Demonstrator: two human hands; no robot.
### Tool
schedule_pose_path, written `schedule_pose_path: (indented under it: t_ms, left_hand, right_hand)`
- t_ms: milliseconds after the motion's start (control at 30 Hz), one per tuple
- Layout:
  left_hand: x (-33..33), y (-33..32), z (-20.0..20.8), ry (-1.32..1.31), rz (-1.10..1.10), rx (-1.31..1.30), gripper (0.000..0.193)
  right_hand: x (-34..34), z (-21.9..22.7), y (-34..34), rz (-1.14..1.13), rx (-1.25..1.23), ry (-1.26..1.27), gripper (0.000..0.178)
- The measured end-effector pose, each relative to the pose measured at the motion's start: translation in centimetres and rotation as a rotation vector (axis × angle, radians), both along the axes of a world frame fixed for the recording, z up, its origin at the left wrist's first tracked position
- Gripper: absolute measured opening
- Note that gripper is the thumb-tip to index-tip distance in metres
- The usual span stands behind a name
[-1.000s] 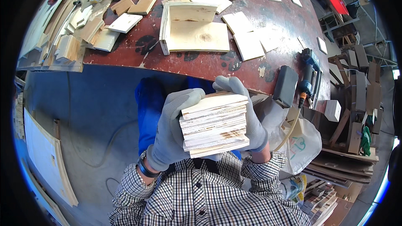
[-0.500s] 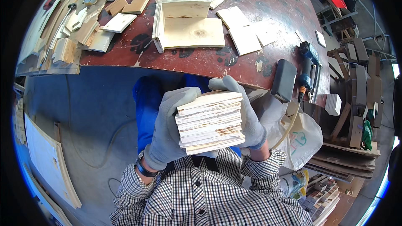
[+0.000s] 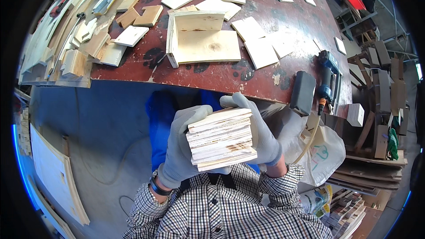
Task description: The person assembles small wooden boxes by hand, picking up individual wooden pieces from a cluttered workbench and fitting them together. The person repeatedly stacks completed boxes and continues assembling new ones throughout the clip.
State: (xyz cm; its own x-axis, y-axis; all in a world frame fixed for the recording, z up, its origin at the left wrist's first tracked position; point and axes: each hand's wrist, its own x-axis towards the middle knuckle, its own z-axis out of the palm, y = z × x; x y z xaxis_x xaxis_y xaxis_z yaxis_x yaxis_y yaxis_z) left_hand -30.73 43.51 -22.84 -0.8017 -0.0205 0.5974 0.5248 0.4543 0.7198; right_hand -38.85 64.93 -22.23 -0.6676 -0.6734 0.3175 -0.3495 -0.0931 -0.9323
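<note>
A stack of thin plywood pieces (image 3: 222, 139) is held upright in front of my body, its layered edges facing me. My left hand (image 3: 179, 144), in a grey glove, is closed against the stack's left side with the thumb near the top. On the other side my right hand (image 3: 261, 132), gloved the same way, grips the right side, its fingers partly hidden behind the wood. Beyond the hands, an open plywood box frame (image 3: 206, 46) with a base and two raised walls rests on the dark red table (image 3: 199, 77).
Loose plywood squares (image 3: 261, 52) lie across the table. A nail gun (image 3: 326, 77) with an air hose and a dark block (image 3: 303, 93) sit at its right edge. Wood offcuts (image 3: 73, 64) crowd the left side. A white sack (image 3: 325, 150) stands below the right edge.
The table and its contents appear slightly lower in view. Both hands still hold the stack, which sits a little lower in the picture.
</note>
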Motion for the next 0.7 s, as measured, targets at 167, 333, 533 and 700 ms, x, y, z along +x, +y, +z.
schedule_pose_path:
  t_ms: [167,333,533,700]
  left_hand:
    - [0.4,0.0,0.1,-0.064,0.010,0.084,0.114]
    - [1.2,-0.1,-0.1,-0.249,-0.027,0.291,0.111]
    - [2.2,0.6,-1.3,-0.488,-0.015,0.741,0.086]
    - [3.0,0.5,-1.1,-0.509,-0.021,0.884,0.074]
  right_hand:
    - [-0.3,-0.2,-0.5,0.012,0.018,0.041,0.128]
    - [-0.3,-0.5,-1.0,-0.006,0.091,0.064,0.127]
    - [0.8,-0.5,-2.3,-0.037,0.130,-0.167,0.105]
    - [2.1,0.4,-3.8,-0.063,0.105,-0.406,0.100]
